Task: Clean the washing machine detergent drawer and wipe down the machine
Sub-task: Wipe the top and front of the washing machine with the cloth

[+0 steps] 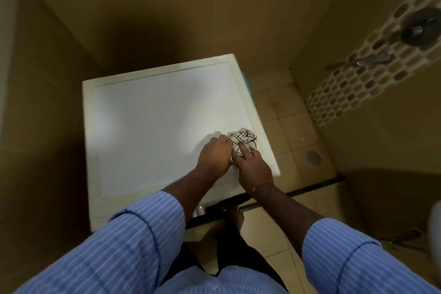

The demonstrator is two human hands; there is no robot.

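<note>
A white washing machine fills the middle of the head view, seen from above, so only its flat top shows. Near the top's front right corner lies a bunched white cloth with black checks. My left hand grips the cloth's left side with curled fingers. My right hand rests on the cloth's near side with a finger stretched over it. The detergent drawer is hidden below the front edge.
Beige tiled walls close in behind and to the left of the machine. To the right lies a tiled floor with a round drain, and a wall with a mosaic strip, a tap and a round valve knob. A dark threshold strip crosses the floor.
</note>
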